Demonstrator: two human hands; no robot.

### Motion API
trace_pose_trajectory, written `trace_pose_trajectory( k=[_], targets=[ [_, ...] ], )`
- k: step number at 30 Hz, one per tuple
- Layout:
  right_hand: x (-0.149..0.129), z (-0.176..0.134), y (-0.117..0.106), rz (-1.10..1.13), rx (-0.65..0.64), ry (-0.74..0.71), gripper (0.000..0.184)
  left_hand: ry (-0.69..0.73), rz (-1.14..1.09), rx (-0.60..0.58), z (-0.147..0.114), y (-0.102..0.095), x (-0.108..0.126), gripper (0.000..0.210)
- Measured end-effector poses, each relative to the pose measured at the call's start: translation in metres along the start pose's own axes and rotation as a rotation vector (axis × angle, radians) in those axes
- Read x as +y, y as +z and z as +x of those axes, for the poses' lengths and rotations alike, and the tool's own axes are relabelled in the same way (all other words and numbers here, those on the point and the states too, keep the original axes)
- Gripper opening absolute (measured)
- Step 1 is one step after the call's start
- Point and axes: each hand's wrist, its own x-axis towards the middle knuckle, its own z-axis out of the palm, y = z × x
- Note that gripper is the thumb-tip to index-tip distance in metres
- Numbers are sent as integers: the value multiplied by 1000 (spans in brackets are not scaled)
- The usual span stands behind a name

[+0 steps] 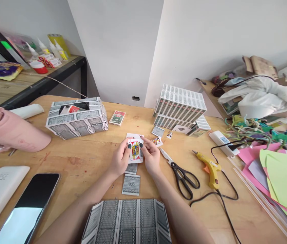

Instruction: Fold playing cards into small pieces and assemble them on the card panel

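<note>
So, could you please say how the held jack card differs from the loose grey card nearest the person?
The jack card shows a colourful face; the grey card shows a patterned back. The left hand and right hand hold the jack card, while the grey card lies on the table. Both are playing cards.

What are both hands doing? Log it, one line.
left hand: holding jack of hearts | right hand: holding same card | to the right: scissors, glue gun

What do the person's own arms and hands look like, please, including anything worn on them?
The left forearm and right forearm are bare, with no sleeves showing. The left hand and right hand are ungloved, with dark, greenish-looking polish on the thumbnails.
</note>
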Motion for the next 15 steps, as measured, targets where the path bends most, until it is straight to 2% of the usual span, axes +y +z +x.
trace_pose_trajectory(
  k=[11, 15],
  targets=[
    [1, 1, -1, 51, 12, 28, 33, 33, 61, 0, 0, -1, 2, 37],
    [-4, 4, -4, 77, 16, 49, 32, 31, 111, -149, 0, -6, 7, 44]
  ],
)
